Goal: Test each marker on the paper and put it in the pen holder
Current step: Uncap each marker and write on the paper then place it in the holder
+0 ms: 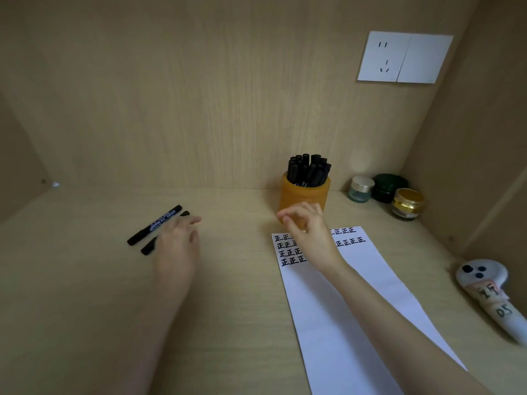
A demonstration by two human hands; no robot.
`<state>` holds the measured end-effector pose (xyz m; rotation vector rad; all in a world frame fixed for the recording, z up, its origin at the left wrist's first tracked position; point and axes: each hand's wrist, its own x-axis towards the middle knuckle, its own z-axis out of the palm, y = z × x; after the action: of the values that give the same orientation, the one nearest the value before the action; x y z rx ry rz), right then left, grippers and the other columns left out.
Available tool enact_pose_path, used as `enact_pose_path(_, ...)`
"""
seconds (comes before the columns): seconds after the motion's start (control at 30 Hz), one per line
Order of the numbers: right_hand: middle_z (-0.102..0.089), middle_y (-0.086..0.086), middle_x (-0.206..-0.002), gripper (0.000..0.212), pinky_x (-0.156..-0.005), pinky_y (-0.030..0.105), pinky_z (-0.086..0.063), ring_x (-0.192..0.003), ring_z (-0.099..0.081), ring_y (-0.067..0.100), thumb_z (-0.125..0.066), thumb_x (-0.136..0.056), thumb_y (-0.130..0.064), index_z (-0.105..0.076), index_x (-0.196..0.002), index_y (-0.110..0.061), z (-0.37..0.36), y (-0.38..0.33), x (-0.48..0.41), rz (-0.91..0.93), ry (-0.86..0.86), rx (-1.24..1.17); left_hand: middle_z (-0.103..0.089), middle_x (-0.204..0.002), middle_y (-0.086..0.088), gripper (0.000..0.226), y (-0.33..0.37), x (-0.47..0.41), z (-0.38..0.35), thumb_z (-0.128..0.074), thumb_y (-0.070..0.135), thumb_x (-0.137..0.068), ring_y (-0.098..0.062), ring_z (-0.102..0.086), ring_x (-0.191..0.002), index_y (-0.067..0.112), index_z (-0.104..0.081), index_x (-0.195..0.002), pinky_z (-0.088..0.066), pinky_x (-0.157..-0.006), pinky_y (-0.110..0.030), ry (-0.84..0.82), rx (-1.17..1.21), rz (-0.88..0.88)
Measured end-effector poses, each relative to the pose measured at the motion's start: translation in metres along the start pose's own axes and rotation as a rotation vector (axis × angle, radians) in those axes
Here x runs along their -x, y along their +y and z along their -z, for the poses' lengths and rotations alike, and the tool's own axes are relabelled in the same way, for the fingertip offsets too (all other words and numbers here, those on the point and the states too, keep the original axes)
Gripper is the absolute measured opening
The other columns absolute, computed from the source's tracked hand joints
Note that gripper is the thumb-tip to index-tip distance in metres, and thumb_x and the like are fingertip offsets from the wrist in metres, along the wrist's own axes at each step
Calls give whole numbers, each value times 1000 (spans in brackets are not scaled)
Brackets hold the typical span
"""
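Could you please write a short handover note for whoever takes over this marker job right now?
Left hand: open, fingers straight, over the near marker; contact unclear.
Right hand: empty, loosely curled, in front of the pen holder, above the paper.
Done: the holder is packed with capped markers; rows of test marks on the paper's top.
Left: the near marker and the far marker, lying capped on the desk, need testing and putting in.

Left of centre: the lower marker (148,248) has its middle hidden under the left hand (178,243); 2 ends show. Label print on the upper marker (155,225) is too small to read. Right hand (306,232) covers part of the written rows on the paper (356,295), which runs off the bottom edge. Lower front of the pen holder (305,192) is hidden behind the fingers. The controller (490,295) is cut by the right edge.
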<state>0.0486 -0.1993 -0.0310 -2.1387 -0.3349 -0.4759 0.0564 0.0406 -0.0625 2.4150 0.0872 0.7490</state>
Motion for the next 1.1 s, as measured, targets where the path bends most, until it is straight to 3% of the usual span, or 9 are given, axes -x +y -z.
enact_pose_path(0.17, -61, -18, -92, 18, -73, 7, -35, -88, -48, 3, -55, -95, -8, -70, -95, -18, -5, -8, 12, -28, -4, -93, -58, -111, -27, 33, -36, -4, 11, -59, -1, -81, -43, -51, -97, -2, -62, -114, -42, -82, -49, -29, -253, 79)
enact_pose_path(0.37, -64, -18, -93, 17, -72, 10, -36, -89, -53, 8, -55, -95, -9, -70, -95, -17, -1, -8, 23, -80, -4, -141, -59, -107, -30, 32, -51, -6, 10, -59, 3, -85, -45, -52, -97, -5, -58, -116, -41, -83, -48, -103, -304, 118)
enact_pose_path(0.5, -67, -12, -93, 18, -69, 10, -37, -83, -53, 1, -54, -95, -8, -71, -95, -14, 1, -7, 27, -115, -6, -175, -58, -115, -22, 30, -43, 4, 8, -53, -2, -89, -37, -52, -107, 0, -58, -118, -42, -90, -44, -100, -109, 131)
enact_pose_path(0.63, -67, -10, -85, 17, -67, 8, -40, -75, -56, -6, -54, -96, -10, -70, -99, -11, -1, -11, 32, -194, -8, -240, -54, -116, -11, 29, -14, 21, 5, -46, 2, -94, -21, -48, -107, 9, -56, -120, -36, -91, -28, -88, 162, 81)
enact_pose_path(0.77, -61, 5, -74, 23, -62, 15, -42, -60, -55, -1, -60, -93, -28, -61, -112, -15, -4, -19, 33, -279, -61, -425, -59, -105, -9, 29, 24, 34, 3, -44, 6, -95, -19, -57, -94, 32, -52, -107, -45, -88, -30, -259, 517, -10)
enact_pose_path(0.8, -59, 5, -71, 27, -57, 13, -40, -55, -52, -1, -60, -92, -30, -59, -114, -14, -5, -21, 33, -304, -70, -464, -61, -100, -8, 28, 35, 40, 3, -42, 8, -96, -15, -59, -90, 34, -50, -105, -46, -84, -25, -331, 564, -47)
enact_pose_path(0.9, -53, 0, -59, 26, -47, 11, -34, -45, -46, 1, -61, -91, -26, -59, -107, -5, -5, -27, 34, -323, -70, -553, -60, -88, 3, 23, 60, 58, 0, -36, 12, -100, -2, -55, -75, 29, -48, -109, -42, -70, -9, -542, 662, -135)
enact_pose_path(0.97, -48, -3, -52, 20, -44, 12, -32, -44, -42, 3, -62, -92, -20, -62, -94, -1, -4, -27, 35, -304, -88, -549, -56, -83, 6, 22, 67, 66, -6, -32, 15, -101, -1, -48, -68, 28, -48, -111, -39, -68, -12, -596, 651, -184)
enact_pose_path(1.1, -47, -1, -49, 33, -47, 14, -34, -45, -42, 6, -62, -92, -21, -60, -85, 10, -1, -22, 40, -313, -108, -508, -48, -69, 15, 16, 74, 73, -11, -36, 24, -100, 3, -43, -61, 22, -50, -106, -33, -62, -16, -601, 595, -139)
